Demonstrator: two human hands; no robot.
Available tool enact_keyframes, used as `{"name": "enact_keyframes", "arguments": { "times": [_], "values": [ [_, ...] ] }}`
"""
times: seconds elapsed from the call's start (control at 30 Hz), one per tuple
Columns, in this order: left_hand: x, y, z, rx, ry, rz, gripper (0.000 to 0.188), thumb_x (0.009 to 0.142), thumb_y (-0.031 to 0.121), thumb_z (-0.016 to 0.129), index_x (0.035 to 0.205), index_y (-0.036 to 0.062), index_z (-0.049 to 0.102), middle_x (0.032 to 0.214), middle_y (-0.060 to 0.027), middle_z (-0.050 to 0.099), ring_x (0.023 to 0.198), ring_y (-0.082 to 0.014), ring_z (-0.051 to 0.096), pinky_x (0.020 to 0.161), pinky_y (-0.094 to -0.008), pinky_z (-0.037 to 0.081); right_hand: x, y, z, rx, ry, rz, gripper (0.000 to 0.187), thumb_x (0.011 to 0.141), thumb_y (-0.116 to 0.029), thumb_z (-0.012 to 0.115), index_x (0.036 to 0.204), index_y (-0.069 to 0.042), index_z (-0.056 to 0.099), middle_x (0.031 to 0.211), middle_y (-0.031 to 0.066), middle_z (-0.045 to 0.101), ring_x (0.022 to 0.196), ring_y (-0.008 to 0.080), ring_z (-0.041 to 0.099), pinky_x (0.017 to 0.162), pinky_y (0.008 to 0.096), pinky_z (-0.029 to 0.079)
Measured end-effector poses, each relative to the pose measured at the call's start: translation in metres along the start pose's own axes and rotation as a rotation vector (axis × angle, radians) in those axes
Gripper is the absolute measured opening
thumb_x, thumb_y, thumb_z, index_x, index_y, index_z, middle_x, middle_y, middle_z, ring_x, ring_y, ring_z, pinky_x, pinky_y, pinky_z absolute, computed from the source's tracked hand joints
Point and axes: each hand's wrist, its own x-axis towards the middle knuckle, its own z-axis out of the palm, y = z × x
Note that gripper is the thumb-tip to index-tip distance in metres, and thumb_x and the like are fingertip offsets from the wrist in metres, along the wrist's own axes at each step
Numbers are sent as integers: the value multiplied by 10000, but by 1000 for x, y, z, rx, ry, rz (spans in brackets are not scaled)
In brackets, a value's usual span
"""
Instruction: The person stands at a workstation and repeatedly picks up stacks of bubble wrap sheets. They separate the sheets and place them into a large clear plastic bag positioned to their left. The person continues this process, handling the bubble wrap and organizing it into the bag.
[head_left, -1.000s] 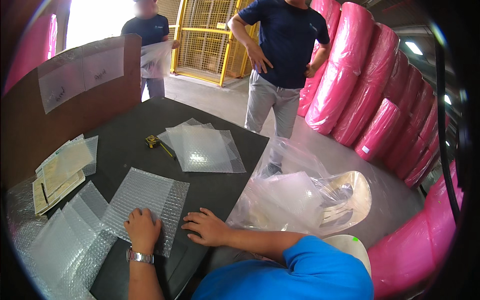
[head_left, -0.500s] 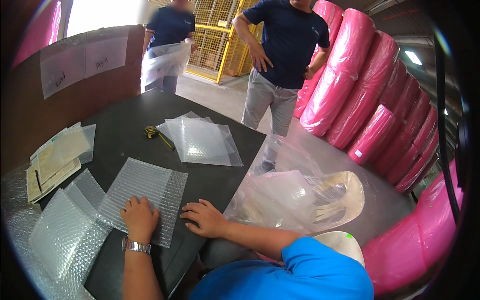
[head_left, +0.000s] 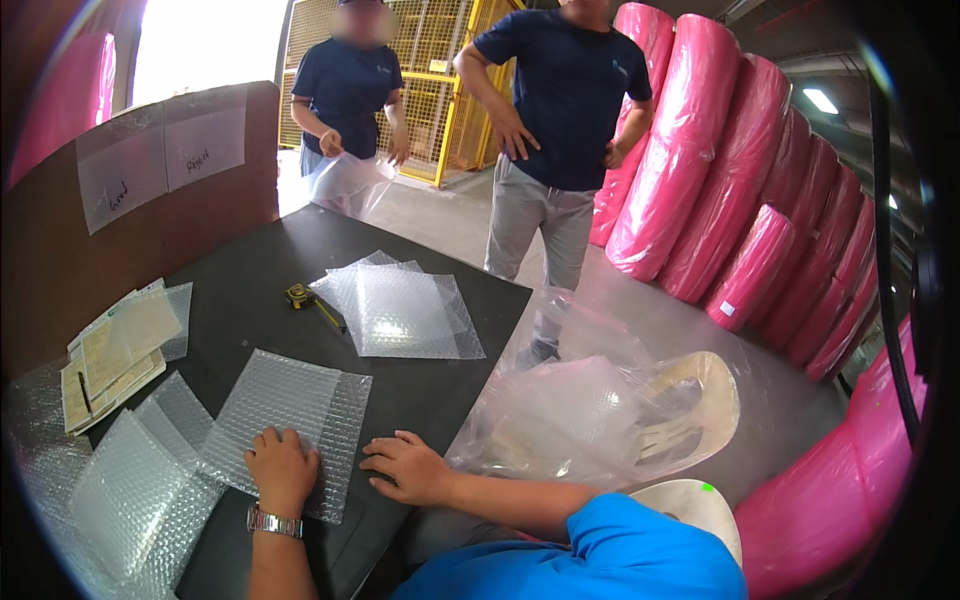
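My left hand (head_left: 282, 466), with a metal watch on its wrist, lies with fingers spread on a clear bubble wrap bag (head_left: 285, 425) on the black table. Just right of that bag, my right hand (head_left: 408, 468) rests on the table near its edge, fingers stretched out and holding nothing. More bubble wrap bags (head_left: 135, 490) are heaped left of my left hand. Farther back, several others (head_left: 410, 310) lie in a loose fan. Beside them is a yellow and black tape measure (head_left: 299, 296) with some tape pulled out.
Papers with a pen (head_left: 115, 350) lie at the table's left, before a brown partition (head_left: 40, 240). A plastic-draped chair (head_left: 700, 410) stands to the right. Two people in dark shirts stand beyond the table; one handles clear plastic (head_left: 350, 185). Pink wrapped rolls (head_left: 680, 150) are stacked behind.
The view has tilted up slightly, so the table sits lower. The far-left person's hands and clear plastic have moved. My hands keep their places at the bag and table.
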Motion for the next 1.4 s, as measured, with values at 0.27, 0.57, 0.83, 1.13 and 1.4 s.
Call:
{"name": "enact_keyframes", "arguments": {
  "times": [0.27, 0.57, 0.83, 1.13, 1.4],
  "values": [
    [1, -2, 4, 2, -20, 26, 361, 685, 338, 641, 899, 53, 584, 963, -147, 516, 904, -305, 483, 754, -429, 384, 26, -20, -13, -76, -227, 116, 389, 774, -351, 550, 1099, -137, 532, 1125, 95, 482, 1054, 246, 441, 874, 405, 321],
    [-3, 8, -5, 39, -16, 53, 357, 682, 261, 624, 968, 56, 561, 988, -173, 508, 918, -322, 487, 773, -437, 395, 20, -8, 2, 18, -81, 23, 468, 790, -336, 528, 1204, -136, 443, 1205, 124, 438, 1147, 279, 383, 925, 428, 286],
    [1, 7, -3, 58, -38, 32, 261, 679, 192, 603, 873, 23, 560, 919, -173, 535, 852, -318, 524, 727, -410, 438, 18, -6, 5, 66, -51, -5, 448, 780, -322, 541, 1177, -130, 463, 1207, 135, 439, 1154, 293, 382, 934, 440, 281],
    [4, 4, 2, 45, 9, -20, 88, 748, 101, 518, 784, 20, 515, 806, -152, 545, 692, -313, 559, 600, -379, 473, 16, -5, 5, 70, -7, -37, 431, 766, -317, 547, 1134, -102, 477, 1156, 125, 464, 1125, 308, 406, 923, 453, 287],
    [8, 25, -31, -157, 316, 20, 62, 784, 72, 498, 767, 30, 455, 727, -139, 506, 635, -326, 531, 529, -402, 432, 36, 10, -10, 1514, 69, 559, 841, 796, -221, 619, 1360, -120, 3, 1343, 191, 215, 1199, 296, 337, 972, 405, 296]
  ]
}}
